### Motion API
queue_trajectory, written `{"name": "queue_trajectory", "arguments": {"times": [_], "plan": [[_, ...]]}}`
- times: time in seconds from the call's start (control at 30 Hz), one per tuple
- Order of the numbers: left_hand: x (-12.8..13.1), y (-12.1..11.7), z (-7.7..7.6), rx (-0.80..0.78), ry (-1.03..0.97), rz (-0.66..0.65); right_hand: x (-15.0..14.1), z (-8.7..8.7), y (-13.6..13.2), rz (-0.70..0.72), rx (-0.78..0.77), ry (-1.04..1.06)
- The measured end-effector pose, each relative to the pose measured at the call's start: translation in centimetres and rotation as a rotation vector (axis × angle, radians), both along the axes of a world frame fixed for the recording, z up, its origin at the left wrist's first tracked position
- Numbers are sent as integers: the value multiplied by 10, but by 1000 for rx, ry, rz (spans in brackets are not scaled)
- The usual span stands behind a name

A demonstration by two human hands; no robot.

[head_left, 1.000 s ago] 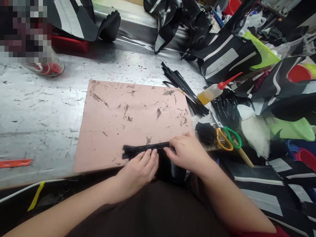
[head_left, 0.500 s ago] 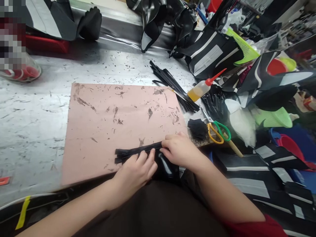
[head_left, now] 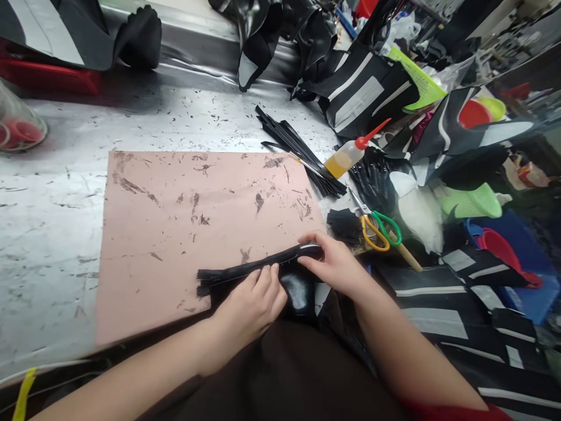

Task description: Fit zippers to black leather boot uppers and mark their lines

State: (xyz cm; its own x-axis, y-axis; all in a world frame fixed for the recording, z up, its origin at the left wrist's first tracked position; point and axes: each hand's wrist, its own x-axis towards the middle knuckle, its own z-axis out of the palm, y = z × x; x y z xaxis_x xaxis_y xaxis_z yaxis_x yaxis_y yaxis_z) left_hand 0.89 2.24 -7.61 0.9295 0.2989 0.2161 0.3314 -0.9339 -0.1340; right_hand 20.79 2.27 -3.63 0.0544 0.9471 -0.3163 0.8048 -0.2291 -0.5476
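A black zipper lies along the edge of a shiny black leather piece, at the front edge of a pink sheet. Its loose tape ends stick out to the left. My left hand rests over the zipper's lower side, fingers close together and pressing zipper and leather; what lies under the palm is hidden. At the right end, my right hand has its thumb and forefinger around the zipper and leather edge, which is lifted slightly and curved there. The other fingers' grip is partly hidden.
Scissors with orange and green handles lie right of the sheet, near a stack of black pieces. Behind are black strips and a red-tipped bottle. Black panels hang at the right; a jar stands left.
My right hand has moved a little right along the zipper, and its thumb and forefinger have spread, baring the curved end. My left hand still presses the zipper. The view has shifted slightly.
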Motion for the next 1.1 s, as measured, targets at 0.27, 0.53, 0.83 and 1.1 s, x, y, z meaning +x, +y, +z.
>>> {"name": "queue_trajectory", "arguments": {"times": [0.27,0.53,0.83,1.1], "plan": [[8,2,-1,-55,72,1,0,-16,-5,-107,74,28],[22,5,-2,-76,34,-16,1,-17,-7,-98,136,16],[33,16,8,-204,24,1,5,-26,-10,-186,188,52],[36,19,4,-198,-30,18,9,-35,-7,-266,150,141]]}}
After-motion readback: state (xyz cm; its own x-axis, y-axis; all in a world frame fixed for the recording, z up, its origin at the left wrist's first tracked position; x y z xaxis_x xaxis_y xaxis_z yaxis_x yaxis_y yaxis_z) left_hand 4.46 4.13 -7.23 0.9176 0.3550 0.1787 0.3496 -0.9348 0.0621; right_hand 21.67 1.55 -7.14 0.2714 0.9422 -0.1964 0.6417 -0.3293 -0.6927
